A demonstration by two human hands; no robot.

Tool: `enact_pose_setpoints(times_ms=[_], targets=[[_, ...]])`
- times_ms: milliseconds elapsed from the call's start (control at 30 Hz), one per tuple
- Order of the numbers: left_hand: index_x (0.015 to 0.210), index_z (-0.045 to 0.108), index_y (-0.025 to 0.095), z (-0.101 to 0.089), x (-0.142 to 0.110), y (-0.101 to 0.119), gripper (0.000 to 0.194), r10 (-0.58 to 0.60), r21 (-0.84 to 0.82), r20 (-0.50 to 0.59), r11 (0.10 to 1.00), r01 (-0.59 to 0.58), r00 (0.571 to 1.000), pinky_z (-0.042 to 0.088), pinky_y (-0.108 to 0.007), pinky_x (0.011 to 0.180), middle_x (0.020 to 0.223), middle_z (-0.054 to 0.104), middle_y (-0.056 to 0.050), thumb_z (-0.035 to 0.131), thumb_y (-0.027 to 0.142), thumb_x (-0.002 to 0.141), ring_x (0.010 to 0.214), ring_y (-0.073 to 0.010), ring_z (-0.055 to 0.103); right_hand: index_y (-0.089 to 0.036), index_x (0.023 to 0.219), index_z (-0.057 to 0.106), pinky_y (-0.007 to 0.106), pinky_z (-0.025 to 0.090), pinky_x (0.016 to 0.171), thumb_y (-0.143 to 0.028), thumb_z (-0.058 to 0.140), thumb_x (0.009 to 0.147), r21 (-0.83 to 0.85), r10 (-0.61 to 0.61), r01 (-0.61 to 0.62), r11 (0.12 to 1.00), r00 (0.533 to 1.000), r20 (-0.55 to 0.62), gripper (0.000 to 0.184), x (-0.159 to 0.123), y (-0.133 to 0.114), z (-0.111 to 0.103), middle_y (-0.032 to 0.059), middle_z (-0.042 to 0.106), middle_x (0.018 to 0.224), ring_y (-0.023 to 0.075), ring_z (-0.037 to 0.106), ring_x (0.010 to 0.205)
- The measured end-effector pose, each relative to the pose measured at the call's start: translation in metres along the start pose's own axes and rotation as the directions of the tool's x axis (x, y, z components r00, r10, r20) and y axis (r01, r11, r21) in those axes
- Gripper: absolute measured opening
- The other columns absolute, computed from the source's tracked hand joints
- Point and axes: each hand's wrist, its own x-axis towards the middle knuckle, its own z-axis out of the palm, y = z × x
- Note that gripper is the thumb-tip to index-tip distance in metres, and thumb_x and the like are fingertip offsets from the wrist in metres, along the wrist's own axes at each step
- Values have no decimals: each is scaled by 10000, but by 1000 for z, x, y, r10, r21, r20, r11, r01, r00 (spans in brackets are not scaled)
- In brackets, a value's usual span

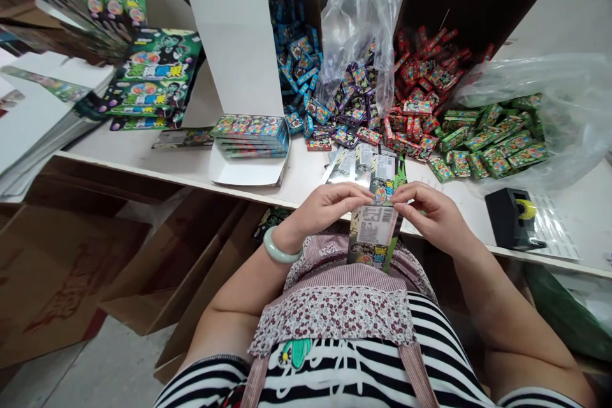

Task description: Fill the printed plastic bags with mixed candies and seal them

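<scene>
My left hand [337,199] and my right hand [430,211] meet at the table's front edge. Each pinches one side of a printed candy card [370,236] between thumb and fingers. The card has a pale text panel, a barcode and colourful lettering; its lower part hangs over my apron. Just beyond my fingers, more printed cards [363,164] lie fanned out on the table. To the left stands a white box [248,173] with its lid up, holding a row of upright printed packs [251,134].
Small candy boxes lie heaped behind: blue [301,67], purple [354,92], red [421,76] and green [502,140]. Clear plastic bags [356,13] surround some. A black tape dispenser [509,220] sits right. Green printed cards [153,73] and white cartons [38,121] are stacked left; cardboard boxes [67,274] stand below.
</scene>
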Motion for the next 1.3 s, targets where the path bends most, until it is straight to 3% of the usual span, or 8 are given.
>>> enact_pose_setpoints(times_ms=[300, 533, 633, 700, 800, 867, 967, 1300], targets=[[1102, 680, 217, 19, -5, -32, 228, 49, -1, -152, 999, -49, 987, 573, -278, 824, 972, 708, -47, 687, 324, 901, 917, -149, 686, -248, 924, 619, 376, 554, 782, -326, 620, 937, 57, -52, 59, 997, 992, -112, 78, -5, 25, 17, 70, 644, 987, 202, 629, 939], [899, 687, 209, 19, 12, -37, 117, 64, 145, -185, 989, -37, 981, 559, -289, 761, 860, 686, -30, 690, 325, 891, 829, -143, 652, -246, 982, 616, 399, 547, 890, -327, 587, 946, 173, 39, -7, 985, 982, -185, 93, -6, 37, 33, 78, 636, 1054, 201, 619, 1030], [865, 673, 206, 17, 20, -42, 123, 78, 185, -193, 982, -42, 978, 553, -289, 763, 848, 682, -27, 695, 325, 890, 832, -143, 652, -251, 1086, 651, 382, 556, 900, -384, 590, 934, 237, 87, -78, 968, 996, -30, 211, -5, 62, 7, 79, 646, 1180, 198, 631, 1065], [864, 670, 207, 15, 25, -47, 127, 83, 214, -195, 976, -40, 977, 544, -277, 732, 847, 681, -26, 698, 329, 887, 822, -143, 651, -247, 1150, 662, 384, 560, 888, -405, 612, 902, 191, 206, -194, 962, 977, -48, 298, -8, 95, -26, 77, 660, 1211, 203, 648, 1032], [879, 674, 210, 12, 29, -53, 111, 70, 236, -197, 972, -22, 978, 533, -269, 714, 845, 678, -24, 695, 319, 886, 819, -144, 650, -197, 989, 721, 409, 536, 885, -308, 600, 881, -155, 445, -531, 833, 810, -381, 197, -19, 154, -77, 82, 707, 1005, 214, 647, 896], [891, 674, 208, 12, 30, -57, 102, 46, 232, -220, 973, 6, 974, 536, -276, 741, 859, 680, -24, 690, 308, 887, 839, -147, 652, -162, 987, 747, 413, 509, 916, -243, 580, 883, -368, 501, -657, 658, 747, -438, 213, -24, 185, -98, 116, 704, 1030, 228, 645, 901], [883, 668, 200, 12, 30, -62, 103, 5, 226, -269, 972, 58, 963, 538, -282, 771, 867, 682, -22, 692, 299, 881, 859, -152, 656, -139, 1080, 755, 390, 492, 916, -222, 575, 897, -478, 533, -683, 553, 730, -427, 270, -26, 208, -103, 152, 684, 1120, 244, 648, 943], [889, 658, 215, 15, 34, -67, 46, 7, 273, -284, 959, 74, 959, 542, -290, 766, 865, 677, -13, 679, 256, 886, 853, -155, 655, -210, 1069, 756, 330, 459, 776, -264, 529, 951, -570, 459, -605, 556, 795, -395, 261, -27, 203, -84, 107, 699, 1120, 237, 645, 947]])
